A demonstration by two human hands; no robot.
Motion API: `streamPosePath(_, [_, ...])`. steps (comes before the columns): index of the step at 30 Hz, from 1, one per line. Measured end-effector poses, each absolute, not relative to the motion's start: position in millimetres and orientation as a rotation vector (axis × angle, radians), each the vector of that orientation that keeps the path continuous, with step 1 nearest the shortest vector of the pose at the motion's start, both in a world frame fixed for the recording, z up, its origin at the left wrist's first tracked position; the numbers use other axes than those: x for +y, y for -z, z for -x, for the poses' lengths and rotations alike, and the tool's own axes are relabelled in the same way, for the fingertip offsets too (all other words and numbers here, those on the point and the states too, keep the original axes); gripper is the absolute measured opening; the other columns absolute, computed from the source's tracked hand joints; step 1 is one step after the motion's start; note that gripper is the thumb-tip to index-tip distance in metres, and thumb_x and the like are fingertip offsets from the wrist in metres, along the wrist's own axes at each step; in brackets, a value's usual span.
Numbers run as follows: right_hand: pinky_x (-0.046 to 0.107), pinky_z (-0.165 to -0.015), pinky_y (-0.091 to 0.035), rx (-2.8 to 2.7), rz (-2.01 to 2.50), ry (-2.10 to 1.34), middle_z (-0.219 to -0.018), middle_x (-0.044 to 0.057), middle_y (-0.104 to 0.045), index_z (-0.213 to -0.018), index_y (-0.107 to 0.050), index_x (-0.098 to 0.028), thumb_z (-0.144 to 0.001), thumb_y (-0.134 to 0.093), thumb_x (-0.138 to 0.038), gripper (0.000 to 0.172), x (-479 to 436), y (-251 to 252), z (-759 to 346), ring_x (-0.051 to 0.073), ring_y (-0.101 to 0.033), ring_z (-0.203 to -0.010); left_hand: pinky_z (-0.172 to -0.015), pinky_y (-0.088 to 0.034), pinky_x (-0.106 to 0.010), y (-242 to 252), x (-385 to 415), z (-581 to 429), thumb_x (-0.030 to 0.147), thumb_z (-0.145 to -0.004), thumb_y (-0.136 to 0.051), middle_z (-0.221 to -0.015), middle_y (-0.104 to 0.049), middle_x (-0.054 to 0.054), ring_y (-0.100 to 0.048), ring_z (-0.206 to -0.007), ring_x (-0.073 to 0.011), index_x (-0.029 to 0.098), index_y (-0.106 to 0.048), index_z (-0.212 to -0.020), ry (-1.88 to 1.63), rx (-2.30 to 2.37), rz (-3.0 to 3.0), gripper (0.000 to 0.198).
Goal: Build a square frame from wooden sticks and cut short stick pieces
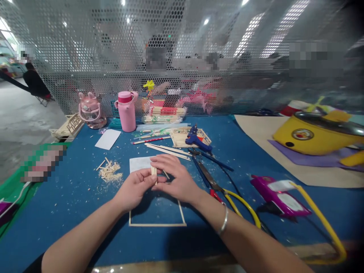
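Between my two hands stands a small bundle of short wooden sticks (pixel 154 172), roughly upright. My left hand (pixel 139 185) pinches the bundle between thumb and fingers. On its other side, my right hand (pixel 174 176) curves around it, with fingertips at the top and thumb near the bottom. Another thin stick (pixel 166 174) slants beside the right fingers. Below the hands lies a frame of thin wooden sticks (pixel 156 225), its upper part covered by my hands. A white sheet of paper (pixel 139 163) lies just behind them.
Scissors with yellow handles (pixel 217 187), pliers (pixel 203 174) and a blue glue gun (pixel 197 140) lie to the right. Loose long sticks (pixel 167 149) are behind the hands. Wood scraps (pixel 110 171) lie left. A pink bottle (pixel 126 113), purple lamp (pixel 280 195) and yellow pot (pixel 309 132) stand around.
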State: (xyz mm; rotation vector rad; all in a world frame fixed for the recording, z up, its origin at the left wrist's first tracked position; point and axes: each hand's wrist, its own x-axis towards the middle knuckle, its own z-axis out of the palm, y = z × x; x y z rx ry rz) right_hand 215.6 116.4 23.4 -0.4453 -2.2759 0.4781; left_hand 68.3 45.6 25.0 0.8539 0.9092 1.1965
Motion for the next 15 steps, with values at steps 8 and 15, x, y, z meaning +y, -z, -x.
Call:
streamPosePath(8, [0.044,-0.096,-0.037,-2.265,0.455,-0.479,-0.114,0.008,-0.062,-0.114,-0.056,-0.021,-0.063,-0.075,-0.040,0.058,113.7,-24.9,-217.0,0.024,-0.051,-0.111,-0.065,-0.046,-0.023,-24.4,43.5,-74.4,0.038,-0.062,-0.076,-0.074,-0.071,-0.008,-0.062,-0.061,-0.0126,0.011,-0.068,-0.089,-1.252,0.884,-0.752,0.039])
streamPosePath(15, [0.042,-0.097,-0.038,-2.207,0.428,-0.549,-0.108,0.006,-0.064,-0.106,-0.059,-0.022,-0.066,-0.072,-0.025,0.042,107.1,-28.0,-214.6,0.021,-0.052,-0.110,-0.070,-0.046,-0.024,-27.3,40.6,-72.9,0.037,-0.063,-0.075,-0.078,-0.072,-0.009,-0.064,-0.068,-0.0151,0.011,-0.069,-0.087,-1.271,0.874,-0.826,0.036])
